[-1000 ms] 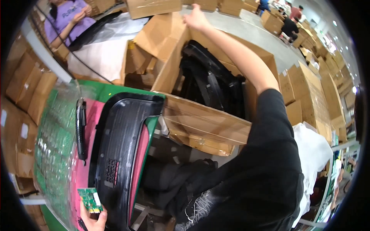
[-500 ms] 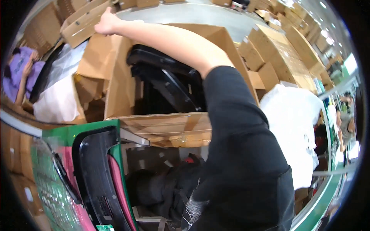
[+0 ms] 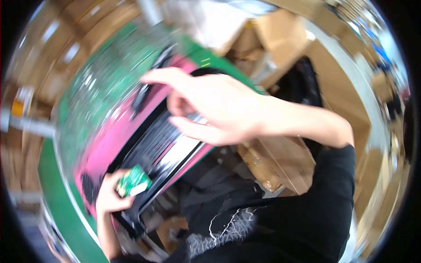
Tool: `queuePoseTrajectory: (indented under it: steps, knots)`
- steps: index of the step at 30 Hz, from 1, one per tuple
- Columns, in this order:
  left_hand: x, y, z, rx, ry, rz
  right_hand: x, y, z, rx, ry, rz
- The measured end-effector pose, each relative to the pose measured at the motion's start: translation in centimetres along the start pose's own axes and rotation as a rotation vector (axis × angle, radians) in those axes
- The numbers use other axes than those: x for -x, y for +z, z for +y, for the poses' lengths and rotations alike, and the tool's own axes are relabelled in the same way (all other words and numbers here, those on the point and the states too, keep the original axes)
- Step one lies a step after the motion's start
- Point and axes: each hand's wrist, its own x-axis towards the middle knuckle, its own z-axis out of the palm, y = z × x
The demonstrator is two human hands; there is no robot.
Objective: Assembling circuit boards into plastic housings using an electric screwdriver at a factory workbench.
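Observation:
A long black plastic panel (image 3: 151, 147) lies on a pink mat (image 3: 103, 140) on the green-topped bench. Near the panel's lower end my left hand (image 3: 112, 193) is closed on a small green packet (image 3: 133, 180) with a white patch. My right hand (image 3: 215, 107) hovers over the panel's far half, index finger stretched out and thumb apart, nothing visible in it. Beside that index finger, a slim black rod-like object (image 3: 141, 98) rests on the mat; blur hides its kind. My right hand and forearm cover part of the panel.
Clear plastic film (image 3: 103, 92) covers the bench's far left side. An open cardboard box (image 3: 346, 101) with black parts (image 3: 300, 83) stands to the right. Brown cartons (image 3: 57, 48) are stacked at the upper left. A dark pad (image 3: 90, 188) sits by my left hand.
My view has turned left toward the bench. My right arm, formerly stretched across the open box, is now over the panel. My left hand has come into view, holding the green packet.

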Motion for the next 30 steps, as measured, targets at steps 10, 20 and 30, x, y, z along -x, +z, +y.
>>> queuePoseTrajectory:
  steps: [10, 20, 30]
  knots:
    - [0.6, 1.5, 6.0, 0.113, 0.057, -0.031, 1.6, 7.2, -3.0, -0.074, -0.126, -0.393]
    - [0.2, 2.6, 5.4, 0.125, 0.100, 0.241, 1.5, 6.8, -1.3, -0.132, -0.124, -0.253]
    - [-3.9, 3.1, 1.6, -0.031, -0.096, 0.287, -2.4, 9.7, 6.0, -0.161, 0.019, -0.230]
